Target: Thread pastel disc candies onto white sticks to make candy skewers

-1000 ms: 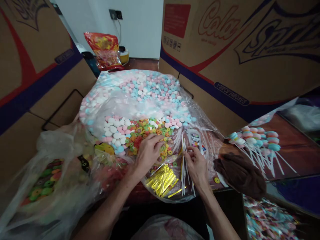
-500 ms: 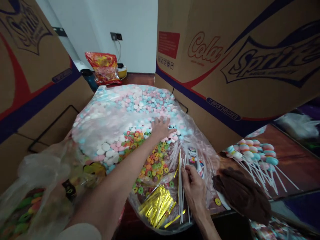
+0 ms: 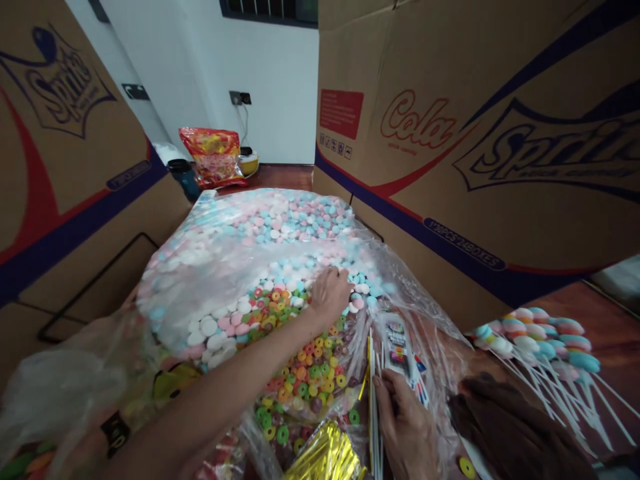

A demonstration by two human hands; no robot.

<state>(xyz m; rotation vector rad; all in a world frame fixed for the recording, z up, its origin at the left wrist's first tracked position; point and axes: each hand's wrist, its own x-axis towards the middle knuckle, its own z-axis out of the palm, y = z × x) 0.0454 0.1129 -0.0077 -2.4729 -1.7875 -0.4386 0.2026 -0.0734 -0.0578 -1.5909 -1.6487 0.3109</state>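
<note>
My left hand (image 3: 331, 293) reaches across to a spread of pink, blue and white round marshmallows (image 3: 280, 223), its fingers curled down into them. What lies inside those fingers is hidden. Just below the wrist are ring-shaped fruit gummies (image 3: 313, 360) in orange, green, yellow and red. Lower right, my right hand (image 3: 405, 417) is closed, thumb and fingertips pinching a thin white stick (image 3: 383, 357). More white sticks lie in a bundle beneath it. Close by are gold twist ties (image 3: 327, 457) and a small printed packet (image 3: 397, 343).
Tall cardboard boxes stand left (image 3: 65, 180) and right (image 3: 450, 153). Marshmallow sticks (image 3: 545, 343) lie at the right, beside a dark brown cloth (image 3: 505, 420). A red candy bag (image 3: 214, 157) and a blue bottle (image 3: 184, 177) are at the back. Clear plastic bags (image 3: 65, 387) are at left.
My left hand has gone from spread fingers on the marshmallows to curled fingers. My right hand stays at the white sticks. The camera view has tilted upward, so things sit lower.
</note>
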